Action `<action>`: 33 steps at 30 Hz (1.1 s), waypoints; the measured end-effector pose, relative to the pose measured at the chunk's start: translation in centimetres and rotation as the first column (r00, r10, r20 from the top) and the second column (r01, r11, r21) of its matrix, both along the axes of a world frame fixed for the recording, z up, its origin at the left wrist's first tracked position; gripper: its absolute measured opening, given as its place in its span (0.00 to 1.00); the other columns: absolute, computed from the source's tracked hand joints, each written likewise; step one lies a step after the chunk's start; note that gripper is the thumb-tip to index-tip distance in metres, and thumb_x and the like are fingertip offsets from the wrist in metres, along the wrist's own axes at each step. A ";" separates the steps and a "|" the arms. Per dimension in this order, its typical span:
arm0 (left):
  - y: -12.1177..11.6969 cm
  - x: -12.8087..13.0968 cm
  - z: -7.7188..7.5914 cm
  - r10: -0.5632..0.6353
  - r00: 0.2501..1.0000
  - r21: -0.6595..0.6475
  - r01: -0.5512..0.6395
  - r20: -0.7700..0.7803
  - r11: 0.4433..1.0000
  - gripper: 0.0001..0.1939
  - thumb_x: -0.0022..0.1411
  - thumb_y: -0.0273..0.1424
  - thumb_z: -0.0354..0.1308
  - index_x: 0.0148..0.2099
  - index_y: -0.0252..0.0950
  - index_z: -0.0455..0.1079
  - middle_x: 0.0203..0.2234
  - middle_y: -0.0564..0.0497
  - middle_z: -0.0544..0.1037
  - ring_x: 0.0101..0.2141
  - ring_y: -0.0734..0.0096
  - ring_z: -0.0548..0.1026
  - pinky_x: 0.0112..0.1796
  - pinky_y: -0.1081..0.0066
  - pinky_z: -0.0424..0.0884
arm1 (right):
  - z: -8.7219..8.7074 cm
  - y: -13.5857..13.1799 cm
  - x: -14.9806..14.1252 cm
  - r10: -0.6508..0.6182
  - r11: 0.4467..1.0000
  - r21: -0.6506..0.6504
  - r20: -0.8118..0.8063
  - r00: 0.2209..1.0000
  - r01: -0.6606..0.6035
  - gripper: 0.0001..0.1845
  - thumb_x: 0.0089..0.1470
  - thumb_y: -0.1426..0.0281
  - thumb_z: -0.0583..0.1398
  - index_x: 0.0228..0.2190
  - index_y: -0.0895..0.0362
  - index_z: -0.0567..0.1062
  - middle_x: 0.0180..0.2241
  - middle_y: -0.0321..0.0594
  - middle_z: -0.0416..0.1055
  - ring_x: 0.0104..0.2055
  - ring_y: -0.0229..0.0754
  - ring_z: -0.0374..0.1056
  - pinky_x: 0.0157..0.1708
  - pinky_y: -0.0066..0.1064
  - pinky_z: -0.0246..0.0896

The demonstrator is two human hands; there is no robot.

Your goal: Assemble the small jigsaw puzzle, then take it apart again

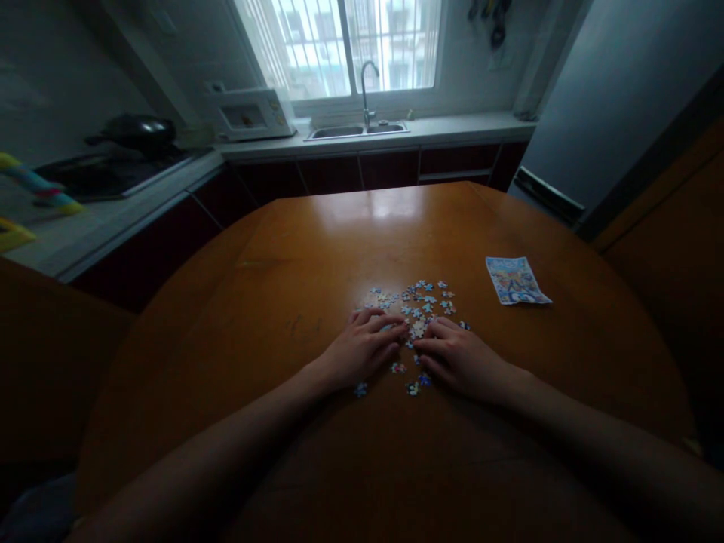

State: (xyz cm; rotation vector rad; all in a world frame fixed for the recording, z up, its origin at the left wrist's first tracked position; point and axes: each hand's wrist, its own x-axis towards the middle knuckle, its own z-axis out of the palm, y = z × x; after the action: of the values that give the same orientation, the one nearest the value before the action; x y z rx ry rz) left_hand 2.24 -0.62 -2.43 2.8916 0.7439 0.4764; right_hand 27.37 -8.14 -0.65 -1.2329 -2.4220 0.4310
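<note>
Several small jigsaw puzzle pieces (428,299) lie in a loose cluster on the brown wooden table (317,264). My left hand (367,345) rests palm down at the cluster's left side, its fingers stretched to the right over some pieces. Opposite it, my right hand (461,358) lies palm down with fingers a little bent and apart, their tips at the pile between both hands. Whatever is beneath the two palms is hidden. Nearer to me are a few separate pieces: a blue piece (360,389), a reddish piece (398,368) and a dark-and-white piece (412,388).
A creased printed picture sheet (516,280) lies on the table to the right of the pieces. Beyond the table run a counter with a sink (356,131), a white microwave (252,113) and a stove with a black pan (136,134). A fridge (616,105) stands at the right.
</note>
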 end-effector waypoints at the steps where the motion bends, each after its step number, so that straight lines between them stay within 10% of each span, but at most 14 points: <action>1: 0.0 0.0 -0.1 0.011 1.000 0.004 -0.011 0.010 1.000 0.18 0.74 0.36 0.53 0.63 0.46 0.68 0.60 0.50 0.73 0.57 0.54 0.64 0.56 0.53 0.61 | 0.0 0.0 0.0 0.002 1.000 0.002 -0.001 1.000 -0.002 0.08 0.64 0.70 0.58 0.41 0.55 0.78 0.39 0.45 0.71 0.45 0.47 0.65 0.45 0.39 0.66; 33: 0.5 0.1 0.6 0.117 0.989 -0.074 -0.111 0.090 0.991 0.12 0.73 0.34 0.54 0.52 0.44 0.77 0.53 0.50 0.77 0.52 0.56 0.67 0.53 0.52 0.63 | 0.3 0.0 -0.1 0.007 0.999 -0.037 0.010 1.000 -0.007 0.10 0.65 0.70 0.56 0.42 0.55 0.78 0.39 0.45 0.71 0.43 0.45 0.66 0.44 0.37 0.65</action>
State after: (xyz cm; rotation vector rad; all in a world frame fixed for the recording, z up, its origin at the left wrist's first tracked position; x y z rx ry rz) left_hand 2.29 -0.12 -1.81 2.7526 0.8960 0.5837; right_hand 27.29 -8.15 -0.36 -1.2450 -2.4380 0.4750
